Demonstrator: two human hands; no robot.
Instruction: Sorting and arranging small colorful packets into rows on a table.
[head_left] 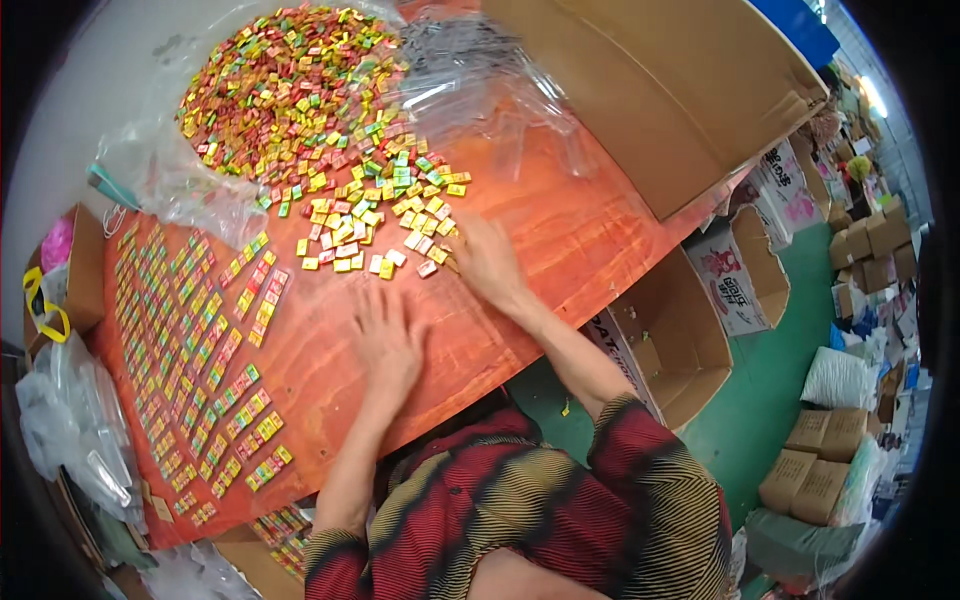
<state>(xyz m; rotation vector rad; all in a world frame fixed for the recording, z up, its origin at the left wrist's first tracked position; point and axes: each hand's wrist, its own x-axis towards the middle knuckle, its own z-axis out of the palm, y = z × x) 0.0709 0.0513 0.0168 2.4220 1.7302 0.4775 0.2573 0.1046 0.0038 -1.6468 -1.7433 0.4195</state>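
Observation:
A loose spread of small yellow, red and green packets (pixel 345 225), box-shaped like little gum packs, lies on the orange-red tabletop in front of me. My left hand (pixel 388 345) is just on the near side of it, slightly blurred, with fingers spread and nothing seen in them. At the right edge of the spread, my right hand (pixel 487 262) rests with its fingers against the nearest packets; no packet shows gripped in it. A big heap of the same packets (pixel 290 90) rises behind. On the left, many packets stand in neat slanting rows (pixel 190 350).
Clear plastic bags (pixel 470 75) lie beside the heap, and more hang at the table's left (pixel 80 420). A large cardboard box (pixel 670 90) takes up the far right. Below the right edge is an open carton (pixel 670 340) on the green floor. Stacked cartons (pixel 820 460) stand farther right.

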